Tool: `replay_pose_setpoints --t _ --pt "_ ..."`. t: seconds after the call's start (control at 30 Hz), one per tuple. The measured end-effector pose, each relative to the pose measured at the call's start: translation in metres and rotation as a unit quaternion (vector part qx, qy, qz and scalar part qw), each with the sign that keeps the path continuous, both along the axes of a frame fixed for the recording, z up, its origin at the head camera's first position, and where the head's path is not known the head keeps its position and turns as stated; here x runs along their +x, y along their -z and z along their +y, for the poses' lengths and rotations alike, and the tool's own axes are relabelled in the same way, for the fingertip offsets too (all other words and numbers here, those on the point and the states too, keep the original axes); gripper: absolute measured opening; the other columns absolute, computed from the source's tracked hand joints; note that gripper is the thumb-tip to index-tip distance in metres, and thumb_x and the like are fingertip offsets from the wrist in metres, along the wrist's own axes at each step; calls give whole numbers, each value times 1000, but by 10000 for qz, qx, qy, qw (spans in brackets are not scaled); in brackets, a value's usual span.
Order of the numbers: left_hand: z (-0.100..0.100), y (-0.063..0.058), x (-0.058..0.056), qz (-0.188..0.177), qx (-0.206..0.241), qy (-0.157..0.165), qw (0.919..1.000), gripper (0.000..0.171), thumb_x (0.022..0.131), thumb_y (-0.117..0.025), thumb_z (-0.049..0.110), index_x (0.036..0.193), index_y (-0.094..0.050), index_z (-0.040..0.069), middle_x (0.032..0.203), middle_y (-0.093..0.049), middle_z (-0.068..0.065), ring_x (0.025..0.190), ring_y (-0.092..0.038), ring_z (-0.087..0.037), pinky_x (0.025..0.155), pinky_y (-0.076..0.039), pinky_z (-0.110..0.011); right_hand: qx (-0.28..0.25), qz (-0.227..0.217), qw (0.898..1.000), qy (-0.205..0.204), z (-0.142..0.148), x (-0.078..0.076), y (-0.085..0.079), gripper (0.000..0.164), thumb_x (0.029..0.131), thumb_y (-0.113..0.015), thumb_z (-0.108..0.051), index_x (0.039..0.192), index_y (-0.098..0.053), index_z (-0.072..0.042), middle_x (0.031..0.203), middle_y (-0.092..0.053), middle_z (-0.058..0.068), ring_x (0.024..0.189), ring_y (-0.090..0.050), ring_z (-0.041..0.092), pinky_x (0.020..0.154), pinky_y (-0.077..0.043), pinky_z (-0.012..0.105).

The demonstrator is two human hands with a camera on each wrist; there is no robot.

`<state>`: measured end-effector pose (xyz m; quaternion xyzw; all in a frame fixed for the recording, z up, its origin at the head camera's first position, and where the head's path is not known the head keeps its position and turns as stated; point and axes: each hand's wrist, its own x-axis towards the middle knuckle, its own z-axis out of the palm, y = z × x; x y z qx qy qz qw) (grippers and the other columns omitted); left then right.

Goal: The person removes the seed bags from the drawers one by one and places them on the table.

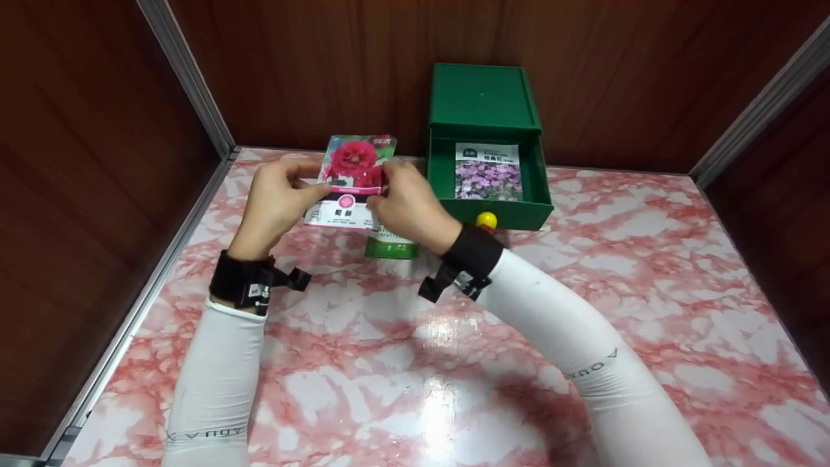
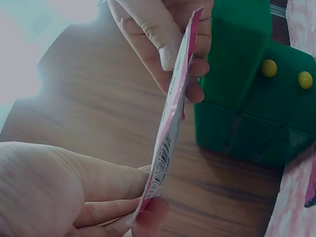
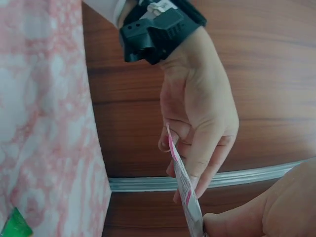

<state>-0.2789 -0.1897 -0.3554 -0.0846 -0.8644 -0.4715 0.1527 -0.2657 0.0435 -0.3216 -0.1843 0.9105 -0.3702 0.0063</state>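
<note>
A seed packet (image 1: 350,188) with a pink ruffled flower on its front is held up between both hands, picture side toward the head camera. My left hand (image 1: 275,201) pinches its left edge, thumb on the front. At the opposite edge, my right hand (image 1: 412,201) pinches it with thumb and fingers. Seen edge-on in the left wrist view, the packet (image 2: 168,128) is thin and slightly bent, with a barcode on its back. Beneath the right hand, a green and white packet (image 1: 391,249) is visible, its upper part hidden.
At the back stands a green drawer box (image 1: 483,97), its drawer (image 1: 545,188) pulled out, with a yellow knob (image 1: 486,220). Inside the drawer lies a packet with purple flowers (image 1: 487,175). Brown wood-patterned walls (image 1: 324,65) surround the marbled red and white table (image 1: 363,363).
</note>
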Motion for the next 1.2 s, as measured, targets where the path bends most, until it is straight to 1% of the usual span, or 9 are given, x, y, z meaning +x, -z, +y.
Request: replay_pose_setpoints --t 0.23,0.43,0.6,0.7,0.73,0.87,0.93,1.03,1.2 --pt "-6 22 -5 66 77 -91 9999 37 96 -85 11 130 -81 -1 122 -80 -17 85 -66 -15 73 -51 -21 104 112 9999 -28 -13 -1 26 50 108 -67 -11 153 -54 9 140 -64 23 127 -55 31 110 -52 43" --pt "-7 49 -15 -91 -209 -80 9997 37 96 -84 9 131 -80 -3 115 -80 -20 86 -67 -18 73 -50 -22 162 115 9998 -19 -19 -9 58 44 109 -66 -11 146 -56 10 141 -59 25 129 -54 33 109 -51 43" --pt "-10 74 -21 -431 -377 1 9984 39 99 -80 7 135 -76 -6 124 -78 -23 98 -72 -30 86 -56 -35 178 13 9998 3 -19 -20 87 38 105 -67 -9 139 -61 8 136 -62 25 127 -57 35 109 -51 43" --pt "-11 88 -25 -543 -440 -1 9976 38 98 -78 3 135 -74 -8 127 -77 -26 105 -74 -37 96 -58 -46 -67 -52 10000 -3 -18 -29 106 32 102 -67 -6 131 -65 7 128 -67 24 120 -62 35 105 -54 44" --pt "-11 92 -27 -576 -451 -13 9973 38 98 -77 2 135 -74 -8 127 -77 -26 107 -74 -38 98 -58 -48 -216 -10 9998 -52 -17 -40 123 30 101 -69 -10 128 -68 4 123 -69 21 116 -65 33 102 -55 41" --pt "-10 106 -32 -702 -487 -83 9963 37 98 -75 0 134 -74 -9 126 -77 -26 112 -74 -39 102 -57 -51 -522 -237 9983 -62 -15 -51 144 30 100 -71 -9 128 -71 3 119 -76 19 108 -69 31 96 -57 41" --pt "-9 111 -33 -760 -512 -82 9958 37 99 -74 1 134 -74 -9 126 -77 -27 112 -74 -40 102 -57 -51 -570 -351 9978 -33 -14 -54 151 35 100 -72 -9 133 -72 3 122 -77 19 109 -70 30 97 -57 40" --pt "-9 115 -34 -791 -524 -84 9955 37 100 -75 1 135 -73 -9 127 -76 -27 114 -74 -41 103 -57 -51 -622 -526 9967 33 -14 -48 146 44 99 -73 -5 141 -69 5 131 -75 22 111 -70 29 100 -57 39" --pt "-14 119 -35 -852 -492 -149 9950 36 100 -75 -1 135 -73 -9 128 -76 -27 117 -73 -42 104 -57 -51 -912 -716 9932 -36 -18 -46 148 47 99 -73 -3 146 -68 3 133 -75 20 89 -72 22 87 -57 31"
